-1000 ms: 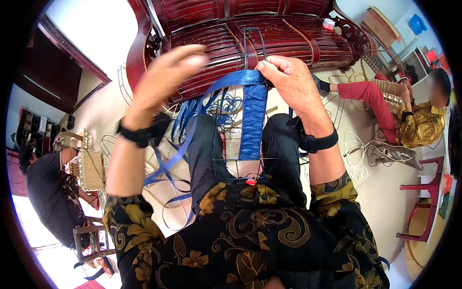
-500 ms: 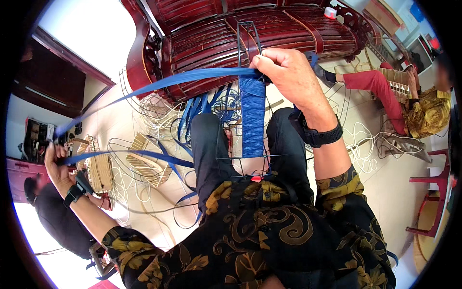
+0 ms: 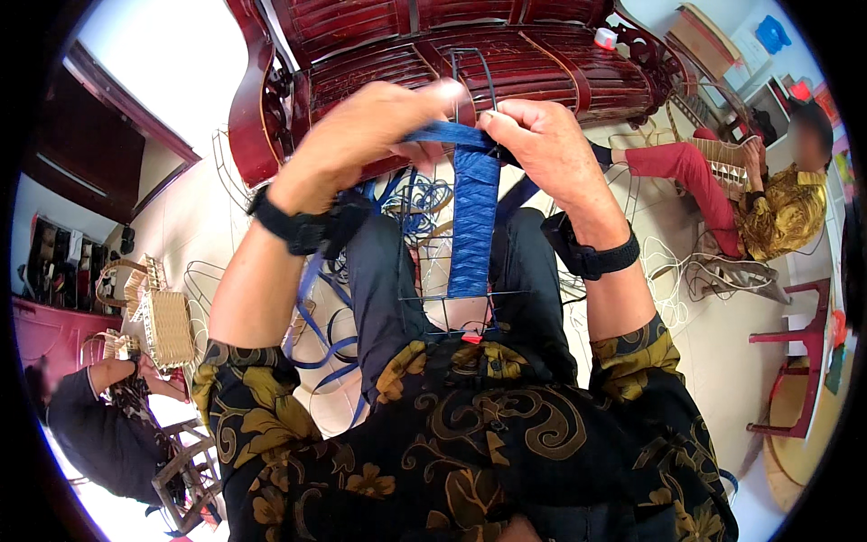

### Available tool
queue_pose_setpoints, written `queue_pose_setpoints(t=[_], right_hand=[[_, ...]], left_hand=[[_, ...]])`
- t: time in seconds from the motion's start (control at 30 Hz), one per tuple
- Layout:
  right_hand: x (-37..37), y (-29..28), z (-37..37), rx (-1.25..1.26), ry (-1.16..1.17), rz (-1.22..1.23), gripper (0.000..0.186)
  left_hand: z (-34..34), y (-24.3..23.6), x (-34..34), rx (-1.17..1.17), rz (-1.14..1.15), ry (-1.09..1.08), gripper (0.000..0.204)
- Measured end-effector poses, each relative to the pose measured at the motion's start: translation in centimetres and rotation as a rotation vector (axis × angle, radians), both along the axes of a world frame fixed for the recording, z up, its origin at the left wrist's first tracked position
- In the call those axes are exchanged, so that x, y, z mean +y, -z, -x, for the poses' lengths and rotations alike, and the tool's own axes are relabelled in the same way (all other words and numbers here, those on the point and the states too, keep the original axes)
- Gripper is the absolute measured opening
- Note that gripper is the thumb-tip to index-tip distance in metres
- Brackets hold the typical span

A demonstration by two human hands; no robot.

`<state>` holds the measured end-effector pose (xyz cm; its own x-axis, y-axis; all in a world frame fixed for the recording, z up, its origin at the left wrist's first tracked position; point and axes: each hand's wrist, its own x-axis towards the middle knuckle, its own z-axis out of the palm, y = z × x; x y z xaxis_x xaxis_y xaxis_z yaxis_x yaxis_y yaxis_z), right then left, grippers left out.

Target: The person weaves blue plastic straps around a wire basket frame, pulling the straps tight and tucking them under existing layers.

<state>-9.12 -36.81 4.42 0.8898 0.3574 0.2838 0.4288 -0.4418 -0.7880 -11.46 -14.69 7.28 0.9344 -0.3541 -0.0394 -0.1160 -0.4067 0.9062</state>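
Between my knees stands a narrow dark wire frame (image 3: 492, 74), its middle wrapped in a tight band of blue weaving (image 3: 473, 226). My right hand (image 3: 549, 149) is closed in a pinch on the frame at the weaving's upper edge. A loose blue strap (image 3: 442, 133) leaves that edge and runs leftward into my left hand (image 3: 375, 131), passing between its thumb and fingers. Motion blurs the fingertips of that hand, which is close beside the frame. More of the strap hangs below my left wrist in loops by my left knee. My fingers partly hide the upper frame.
A dark red wooden bench (image 3: 397, 86) stands ahead. Blue strap coils (image 3: 424, 203) lie on the floor before it. At left, a person (image 3: 99, 434) sits near a woven basket (image 3: 169, 325). Another person (image 3: 781, 212) sits at right, near a red stool (image 3: 804, 334).
My left hand has swung in from the far left to the frame, and the stretched strap has become a short run. My right hand keeps its pinch in nearly the same place.
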Motion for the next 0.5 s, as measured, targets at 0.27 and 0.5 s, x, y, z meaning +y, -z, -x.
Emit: queue_pose_setpoints(t=[0.27, 0.5], right_hand=[[-0.8, 0.1, -0.4, -0.094, 0.064, 0.076, 0.034], [-0.7, 0.4, -0.9, -0.112, 0.034, 0.042, 0.032]], left_hand=[[8.1, -3.1, 9.7, -0.221, -0.052, -0.327, 0.033], [24.7, -3.9, 34.9, -0.176, 0.036, -0.69, 0.032]])
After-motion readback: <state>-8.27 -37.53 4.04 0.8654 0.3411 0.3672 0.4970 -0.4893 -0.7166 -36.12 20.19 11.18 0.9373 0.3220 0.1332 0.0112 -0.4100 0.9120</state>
